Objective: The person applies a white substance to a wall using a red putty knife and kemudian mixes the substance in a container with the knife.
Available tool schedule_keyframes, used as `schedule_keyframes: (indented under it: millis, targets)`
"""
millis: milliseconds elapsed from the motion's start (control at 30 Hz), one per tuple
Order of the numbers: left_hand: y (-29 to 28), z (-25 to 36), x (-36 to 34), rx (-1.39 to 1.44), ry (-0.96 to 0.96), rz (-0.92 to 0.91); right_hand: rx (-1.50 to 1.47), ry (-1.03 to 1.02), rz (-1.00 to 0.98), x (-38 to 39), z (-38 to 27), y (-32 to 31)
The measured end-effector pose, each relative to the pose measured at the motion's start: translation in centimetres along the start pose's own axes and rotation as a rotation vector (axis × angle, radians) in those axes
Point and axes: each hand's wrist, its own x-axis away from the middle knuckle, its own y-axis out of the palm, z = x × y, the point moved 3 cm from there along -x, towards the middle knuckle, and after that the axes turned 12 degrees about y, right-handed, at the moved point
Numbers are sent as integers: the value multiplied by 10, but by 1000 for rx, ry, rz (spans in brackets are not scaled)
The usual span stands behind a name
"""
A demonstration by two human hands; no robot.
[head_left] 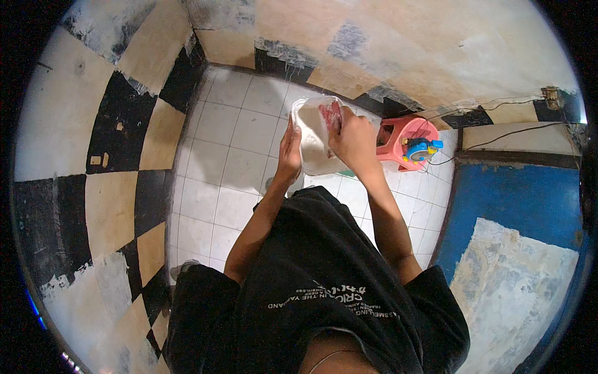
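My left hand [290, 151] grips the left side of a squarish whitish container [311, 143] holding pale material, held in front of my body. My right hand [349, 137] is closed on a red, whitish-smeared tool [328, 114] at the container's right inner side; the tool's exact kind is hard to make out, and the fingertips are partly hidden.
A pink plastic stool [386, 149] carries a blue and yellow device [418, 149] with cables running to the wall. A checkered, patchily coated wall [109, 124] rises at left, another at the back. A blue panel [498, 193] stands at right, above white floor tiles [233, 162].
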Motion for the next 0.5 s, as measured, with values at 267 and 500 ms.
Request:
schedule_keyframes:
  millis: [267,500]
  targets:
    - [0,20,-4,-139,105,-21,-107,-52,-53,2,-15,4]
    - [-12,25,-13,-132,143,20,1,28,-45,-24,-23,-2]
